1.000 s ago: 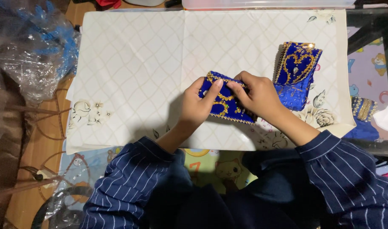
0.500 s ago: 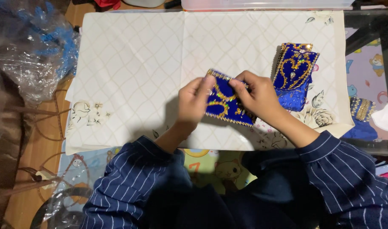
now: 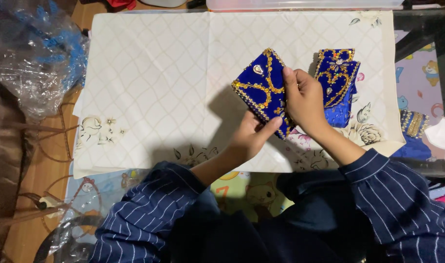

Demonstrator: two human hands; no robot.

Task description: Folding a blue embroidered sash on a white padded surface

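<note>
Closest to the camera you've got two arms in dark blue sleeves with thin white stripes, coming up from the bottom edge. Both hands are on one blue velvet pouch (image 3: 260, 87) with gold beading and little stones, held up just above the desk and tilted so one corner points away. The left hand (image 3: 251, 139) is under its lower edge, thumb pressed up against the fabric and fingers curled behind it, so closed on it. The right hand (image 3: 304, 100) grips the right side, fingers wrapped over the front, also closed on the same pouch. Just to the right of that hand there's a small stack of matching blue pouches (image 3: 337, 83) lying on the cream floral cloth (image 3: 149, 87) that covers the desk; I can count one clearly on top with more blue fabric under it, can't tell exactly how many. Off the cloth's right edge, one more blue-and-gold piece (image 3: 411, 127) sits next to a white mask (image 3: 444, 135). Far left, a crumpled clear plastic bag (image 3: 35, 53) with blue stuff inside. At the top edge, one clear plastic box (image 3: 305, 5).
</note>
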